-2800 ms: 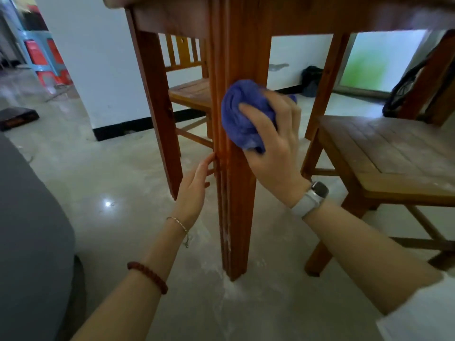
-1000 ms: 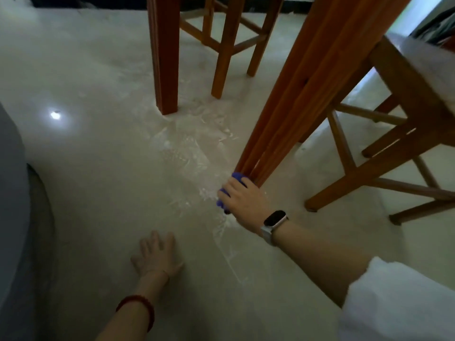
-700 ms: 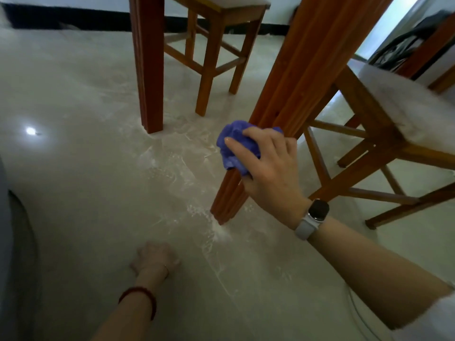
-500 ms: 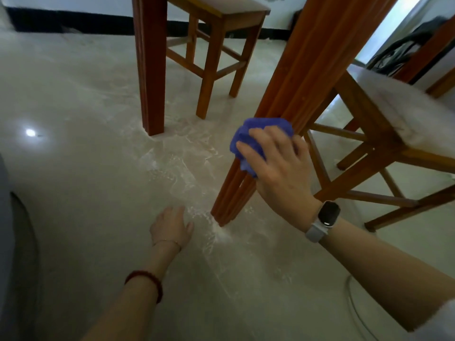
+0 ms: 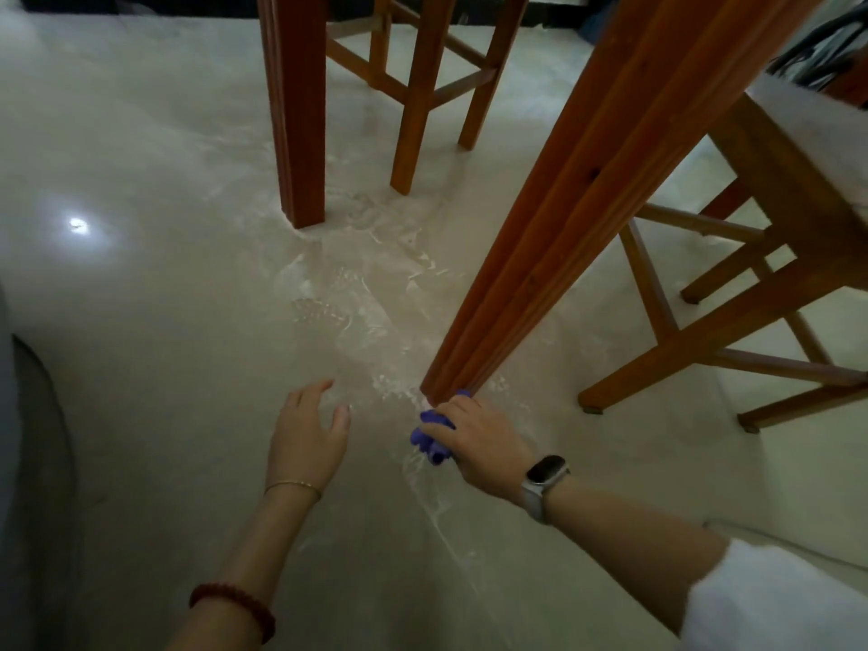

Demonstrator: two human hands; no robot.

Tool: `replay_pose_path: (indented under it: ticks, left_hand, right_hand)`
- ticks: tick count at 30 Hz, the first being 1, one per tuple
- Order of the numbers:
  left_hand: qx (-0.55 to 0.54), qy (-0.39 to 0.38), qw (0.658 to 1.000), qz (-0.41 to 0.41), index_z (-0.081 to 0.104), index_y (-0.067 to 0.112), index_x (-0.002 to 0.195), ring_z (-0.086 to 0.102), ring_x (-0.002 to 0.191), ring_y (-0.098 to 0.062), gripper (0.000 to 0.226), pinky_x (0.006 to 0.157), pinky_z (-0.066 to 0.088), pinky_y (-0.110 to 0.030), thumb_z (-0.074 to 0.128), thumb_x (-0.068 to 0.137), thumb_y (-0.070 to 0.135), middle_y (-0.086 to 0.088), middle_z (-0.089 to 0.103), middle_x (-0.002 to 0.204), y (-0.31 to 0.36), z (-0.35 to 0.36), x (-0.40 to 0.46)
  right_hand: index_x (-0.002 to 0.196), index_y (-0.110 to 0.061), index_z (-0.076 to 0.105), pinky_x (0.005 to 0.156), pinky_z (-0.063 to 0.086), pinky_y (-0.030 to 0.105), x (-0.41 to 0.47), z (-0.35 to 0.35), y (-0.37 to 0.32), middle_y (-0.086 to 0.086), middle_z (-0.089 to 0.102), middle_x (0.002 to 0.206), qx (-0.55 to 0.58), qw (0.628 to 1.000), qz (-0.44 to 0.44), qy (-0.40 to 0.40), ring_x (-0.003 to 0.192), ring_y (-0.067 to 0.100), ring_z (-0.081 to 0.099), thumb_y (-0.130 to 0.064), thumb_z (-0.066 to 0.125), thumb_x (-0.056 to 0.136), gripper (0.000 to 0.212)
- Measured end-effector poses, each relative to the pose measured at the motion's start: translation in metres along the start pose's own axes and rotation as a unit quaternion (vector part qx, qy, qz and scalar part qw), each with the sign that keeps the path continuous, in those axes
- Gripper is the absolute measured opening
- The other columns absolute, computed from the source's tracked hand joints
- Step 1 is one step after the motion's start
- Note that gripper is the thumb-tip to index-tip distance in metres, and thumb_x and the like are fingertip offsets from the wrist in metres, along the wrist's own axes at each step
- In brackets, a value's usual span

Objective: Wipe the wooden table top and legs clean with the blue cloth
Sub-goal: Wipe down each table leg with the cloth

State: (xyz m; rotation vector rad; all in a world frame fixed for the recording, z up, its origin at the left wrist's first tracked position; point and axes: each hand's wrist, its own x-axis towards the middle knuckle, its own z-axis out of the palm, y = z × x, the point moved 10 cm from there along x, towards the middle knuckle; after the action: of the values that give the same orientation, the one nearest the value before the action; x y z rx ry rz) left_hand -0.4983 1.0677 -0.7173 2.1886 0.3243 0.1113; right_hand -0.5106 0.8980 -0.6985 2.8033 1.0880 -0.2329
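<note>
The near wooden table leg (image 5: pixel 577 199) slants down to the pale floor at centre. My right hand (image 5: pixel 479 436) grips the bunched blue cloth (image 5: pixel 431 434) right at the foot of that leg, the cloth mostly hidden under my fingers. My left hand (image 5: pixel 305 432) hovers just above or on the floor to the left of the leg, fingers spread and relaxed, holding nothing. A second table leg (image 5: pixel 298 110) stands farther back on the left. The table top is out of view.
A wooden chair (image 5: pixel 770 256) stands close on the right of the near leg, and another chair's legs (image 5: pixel 422 86) stand behind. White dust streaks (image 5: pixel 357 293) cover the floor between the legs. A grey rounded object (image 5: pixel 23 439) fills the left edge.
My right hand slid the blue cloth down the near leg from mid-height to its foot. My left hand moved slightly up and right across the floor, fingers now spread.
</note>
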Motion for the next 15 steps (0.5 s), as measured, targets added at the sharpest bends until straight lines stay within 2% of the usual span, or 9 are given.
replay_pose_path:
  ticks: [2, 4, 9, 12, 15]
  left_hand:
    - [-0.043, 0.003, 0.999, -0.002, 0.054, 0.005, 0.12, 0.056, 0.106, -0.03, 0.035, 0.091, 0.043, -0.037, 0.057, 0.086, 0.011, -0.017, 0.056, 0.119, 0.013, 0.001, -0.002]
    - [-0.081, 0.007, 0.996, 0.022, 0.055, 0.005, 0.119, 0.057, 0.103, -0.029, 0.033, 0.088, 0.045, -0.037, 0.057, 0.086, 0.011, -0.016, 0.058, 0.116, 0.038, 0.001, -0.002]
    - [-0.175, 0.004, 0.977, 0.125, 0.057, 0.011, 0.116, 0.057, 0.094, -0.015, 0.036, 0.084, 0.047, -0.03, 0.053, 0.084, 0.027, -0.005, 0.06, 0.111, 0.127, -0.019, 0.004]
    - [-0.293, -0.043, 0.943, 0.153, 0.052, 0.025, 0.115, 0.058, 0.099, -0.007, 0.029, 0.086, 0.049, -0.022, 0.047, 0.086, 0.028, 0.002, 0.057, 0.117, 0.171, -0.042, -0.001]
    - [-0.414, -0.159, 0.881, 0.164, 0.046, 0.032, 0.118, 0.055, 0.112, -0.002, 0.034, 0.086, 0.048, -0.017, 0.047, 0.083, 0.03, 0.01, 0.053, 0.124, 0.198, -0.05, -0.019]
  right_hand:
    - [0.112, -0.017, 0.052, 0.075, 0.05, 0.033, -0.011, -0.028, 0.005, 0.01, 0.063, 0.106, 0.041, 0.996, -0.026, 0.079, 0.092, 0.028, 0.059, -0.012, 0.071, 0.07, 0.047]
    - [0.114, -0.016, 0.048, 0.079, 0.049, 0.035, -0.025, -0.066, 0.005, 0.009, 0.064, 0.108, 0.046, 0.988, -0.056, 0.135, 0.097, 0.025, 0.056, -0.017, 0.066, 0.073, 0.045]
    - [0.111, -0.015, 0.048, 0.087, 0.036, 0.034, -0.056, -0.189, 0.008, 0.009, 0.062, 0.114, -0.032, 0.954, -0.068, 0.29, 0.104, 0.022, 0.048, -0.03, 0.053, 0.081, 0.034]
    - [0.114, -0.016, 0.047, 0.091, 0.039, 0.032, -0.06, -0.23, 0.026, 0.008, 0.051, 0.12, 0.048, 0.933, -0.006, 0.355, 0.107, 0.022, 0.049, -0.025, 0.058, 0.08, 0.037]
    - [0.114, -0.023, 0.046, 0.092, 0.038, 0.015, -0.054, -0.222, 0.036, -0.001, 0.042, 0.116, 0.185, 0.924, 0.048, 0.33, 0.103, 0.01, 0.046, -0.029, 0.056, 0.079, 0.037]
